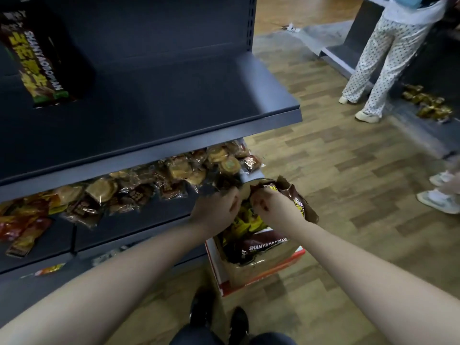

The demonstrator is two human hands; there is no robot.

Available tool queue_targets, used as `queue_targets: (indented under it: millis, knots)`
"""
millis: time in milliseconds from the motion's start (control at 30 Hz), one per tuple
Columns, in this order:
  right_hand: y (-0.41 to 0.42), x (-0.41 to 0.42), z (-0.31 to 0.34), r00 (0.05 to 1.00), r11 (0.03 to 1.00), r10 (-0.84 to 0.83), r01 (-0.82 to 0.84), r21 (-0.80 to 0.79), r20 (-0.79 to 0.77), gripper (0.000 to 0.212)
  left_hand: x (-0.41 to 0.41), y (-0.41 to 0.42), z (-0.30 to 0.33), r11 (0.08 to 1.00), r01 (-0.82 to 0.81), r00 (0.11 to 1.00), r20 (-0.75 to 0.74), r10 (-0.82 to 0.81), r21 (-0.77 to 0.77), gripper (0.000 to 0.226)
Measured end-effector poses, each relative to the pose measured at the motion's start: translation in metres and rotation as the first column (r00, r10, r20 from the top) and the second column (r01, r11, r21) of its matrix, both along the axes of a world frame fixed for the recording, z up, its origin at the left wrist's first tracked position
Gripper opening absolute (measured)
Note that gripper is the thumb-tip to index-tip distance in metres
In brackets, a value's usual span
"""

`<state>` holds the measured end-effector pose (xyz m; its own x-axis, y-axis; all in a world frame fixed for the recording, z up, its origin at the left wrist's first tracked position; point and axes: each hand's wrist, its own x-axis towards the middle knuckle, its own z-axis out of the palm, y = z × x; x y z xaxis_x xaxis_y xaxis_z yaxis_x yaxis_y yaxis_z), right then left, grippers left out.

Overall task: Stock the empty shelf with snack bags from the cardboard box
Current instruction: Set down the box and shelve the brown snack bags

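We hold a brown snack bag (296,202) with our right hand (271,207) above the cardboard box (261,272). Our left hand (216,205) is curled just beside it. One bag (37,63) lies on the dark top shelf (174,115).

A brown snack bag (293,202) is held over the open red-and-white cardboard box (261,272), which holds more bags. One bag (37,63) lies on the dark shelf (174,100).
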<state>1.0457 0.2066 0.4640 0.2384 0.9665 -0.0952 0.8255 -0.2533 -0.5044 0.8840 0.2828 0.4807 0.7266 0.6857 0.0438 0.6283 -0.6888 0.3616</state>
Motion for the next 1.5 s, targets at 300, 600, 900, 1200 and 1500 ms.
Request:
queue_targets:
  millis: [300, 600, 900, 1200, 1500]
  knots:
    - [-0.016, 0.01, -0.062, 0.945, 0.913, 0.234, -0.133, -0.385, 0.23, 0.054, 0.013, 0.0, -0.079, 0.927, 0.086, 0.929, -0.308, -0.207, -0.364, 0.035]
    - [-0.018, 0.02, -0.077, 0.923, 0.838, 0.321, -0.174, -0.516, 0.21, 0.061, 0.024, 0.002, -0.099, 0.779, 0.212, 0.828, -0.315, -0.463, -0.59, 0.031]
    - [-0.003, 0.033, -0.077, 0.968, 0.971, -0.208, 0.222, -0.094, 0.137, 0.034, 0.025, 0.041, -0.089, 0.407, -0.117, 0.993, -0.103, 0.055, -0.906, 0.023]
    - [0.027, 0.014, -0.074, 0.441, 0.664, -0.741, 0.591, -0.458, -0.506, 0.045, 0.009, 0.051, -0.09, 0.242, -0.135, 0.978, -0.09, 0.189, -0.961, 0.033]
    - [0.014, 0.018, -0.082, 0.101, 0.609, -0.769, 0.417, -0.675, -0.632, 0.048, 0.011, 0.073, -0.095, 0.327, -0.243, 0.853, -0.041, 0.521, -0.913, 0.023]
